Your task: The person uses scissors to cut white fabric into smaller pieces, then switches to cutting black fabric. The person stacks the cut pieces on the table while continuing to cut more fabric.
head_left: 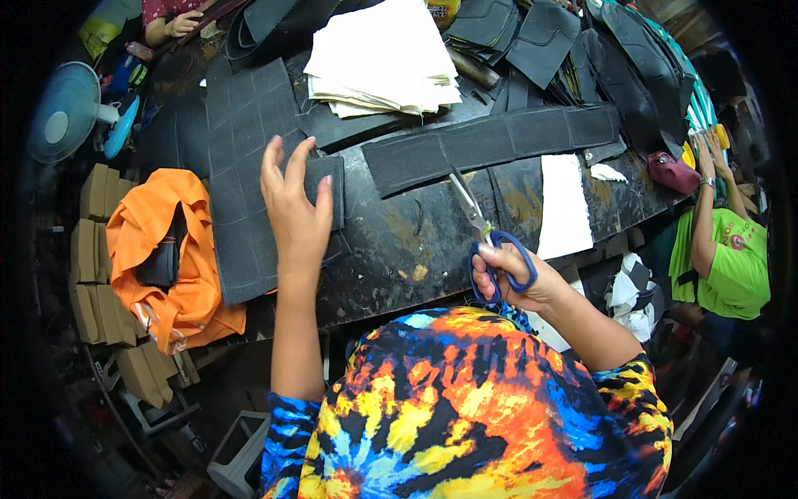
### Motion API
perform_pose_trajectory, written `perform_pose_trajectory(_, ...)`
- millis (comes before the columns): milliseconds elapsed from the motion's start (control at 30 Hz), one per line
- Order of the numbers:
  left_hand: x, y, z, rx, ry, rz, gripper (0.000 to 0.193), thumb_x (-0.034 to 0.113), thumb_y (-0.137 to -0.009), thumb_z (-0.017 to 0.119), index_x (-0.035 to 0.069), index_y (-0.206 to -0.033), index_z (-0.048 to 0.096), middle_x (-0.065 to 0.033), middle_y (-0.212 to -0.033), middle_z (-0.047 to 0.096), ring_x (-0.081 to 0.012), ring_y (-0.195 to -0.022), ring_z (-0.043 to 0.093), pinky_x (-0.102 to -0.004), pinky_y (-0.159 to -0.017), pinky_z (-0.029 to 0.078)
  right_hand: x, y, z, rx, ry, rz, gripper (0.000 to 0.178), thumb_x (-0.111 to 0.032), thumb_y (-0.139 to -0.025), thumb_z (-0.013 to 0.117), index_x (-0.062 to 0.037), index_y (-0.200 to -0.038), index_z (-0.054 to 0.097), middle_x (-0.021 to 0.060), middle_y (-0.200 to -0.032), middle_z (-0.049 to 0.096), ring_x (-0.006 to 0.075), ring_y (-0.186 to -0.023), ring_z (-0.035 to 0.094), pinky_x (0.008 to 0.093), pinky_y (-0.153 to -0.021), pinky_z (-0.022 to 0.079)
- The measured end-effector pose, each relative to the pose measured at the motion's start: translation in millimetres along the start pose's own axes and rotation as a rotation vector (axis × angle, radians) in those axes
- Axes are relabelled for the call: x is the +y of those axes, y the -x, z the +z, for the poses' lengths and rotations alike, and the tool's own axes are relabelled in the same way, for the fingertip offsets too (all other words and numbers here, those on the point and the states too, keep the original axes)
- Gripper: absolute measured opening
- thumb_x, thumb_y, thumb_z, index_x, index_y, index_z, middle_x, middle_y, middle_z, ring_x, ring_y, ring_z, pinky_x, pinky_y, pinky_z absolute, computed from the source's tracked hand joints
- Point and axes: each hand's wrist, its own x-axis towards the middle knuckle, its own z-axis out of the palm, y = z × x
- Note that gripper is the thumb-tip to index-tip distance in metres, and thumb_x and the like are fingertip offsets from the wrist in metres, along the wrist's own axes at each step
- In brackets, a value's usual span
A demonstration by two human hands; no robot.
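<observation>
My right hand (524, 279) grips a pair of scissors (471, 204) by its blue handles. The blades point up and away from me, their tips by the near edge of a long black strip of material (499, 140) that lies across the table. My left hand (298, 200) is raised with fingers apart and holds nothing. Below and beside it lie black sheets (241, 191) marked with pale lines. Whether the left fingers touch the sheets, I cannot tell.
A stack of white sheets (378, 54) sits on the dark worn table (391, 241). An orange bag (166, 258) hangs at the left edge. A white piece (565, 204) lies right. Black cut pieces (544, 41) pile up behind. A person in green (723, 258) works at right.
</observation>
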Motion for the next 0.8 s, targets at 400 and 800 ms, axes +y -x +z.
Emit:
perform_pose_trajectory(400,26,8,24,-0.265,0.937,-0.316,0.077,0.019,-0.089,0.073,0.006,-0.151,0.03,-0.0197,-0.134,0.053,-0.0257,-0.117,0.058,-0.0404,-0.097,0.048,-3,47,-8,0.124,0.513,-0.043,0.023,-0.015,-0.086,0.079,-0.0085,-0.08,0.058,-0.0071,-0.075,0.056,0.0012,-0.069,0.049,0.0196,-0.061,0.04)
perform_pose_trajectory(800,104,55,29,-0.091,1.487,-0.452,0.069,0.006,-0.099,0.056,0.007,-0.157,0.018,-0.0173,-0.144,0.046,-0.0223,-0.124,0.054,-0.0357,-0.106,0.043,20,15,25,0.157,0.534,-0.225,0.026,-0.022,-0.089,0.077,-0.0074,-0.081,0.058,-0.0058,-0.072,0.056,0.0009,-0.066,0.05,0.0197,-0.058,0.042)
